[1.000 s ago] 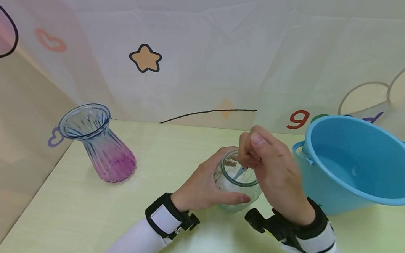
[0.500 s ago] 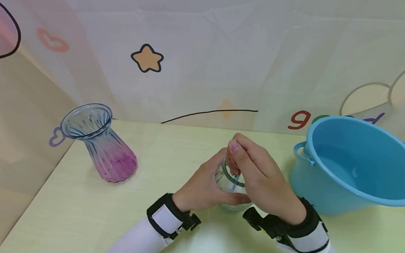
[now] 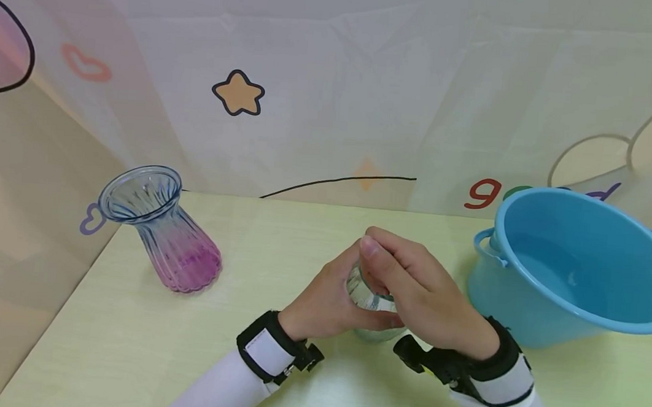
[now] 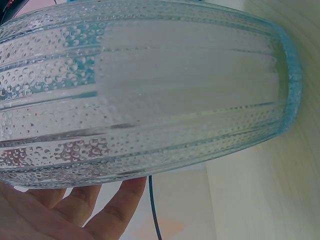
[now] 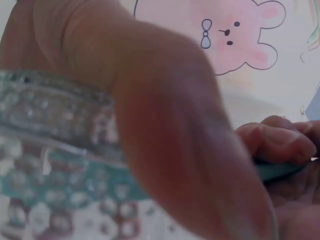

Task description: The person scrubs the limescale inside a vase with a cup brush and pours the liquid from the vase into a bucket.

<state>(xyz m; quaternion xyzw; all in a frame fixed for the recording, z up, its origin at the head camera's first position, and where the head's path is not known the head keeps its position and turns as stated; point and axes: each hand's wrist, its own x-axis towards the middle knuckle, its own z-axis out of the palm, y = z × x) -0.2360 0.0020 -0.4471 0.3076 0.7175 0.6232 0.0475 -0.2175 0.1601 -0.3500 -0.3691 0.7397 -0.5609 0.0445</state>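
Observation:
A ribbed, dimpled glass jar point(image 3: 361, 291) stands upright on the table, cupped by my left hand point(image 3: 326, 299) with fingers behind and thumb in front. In the left wrist view, whitish cloudy contents fill the lower part of the jar point(image 4: 190, 75). My right hand point(image 3: 423, 294) is curled over the jar's mouth, hiding most of the rim. Its fingers pinch a slim blue-grey stick point(image 5: 280, 171), partly visible in the right wrist view; the end inside the jar is hidden there. A large blurred thumb point(image 5: 175, 125) crosses that view in front of the glass.
Left of the hands stands a fluted glass vase point(image 3: 182, 251), blue at the top and pink below. A light-blue bucket point(image 3: 520, 306) sits close beside the right hand. Behind the pale wooden table point(image 3: 268, 243) hangs a printed cloth point(image 3: 331, 105).
My right hand has moved left and lower over the jar, covering the rim and the stick that showed a second ago. My left hand keeps its hold on the jar.

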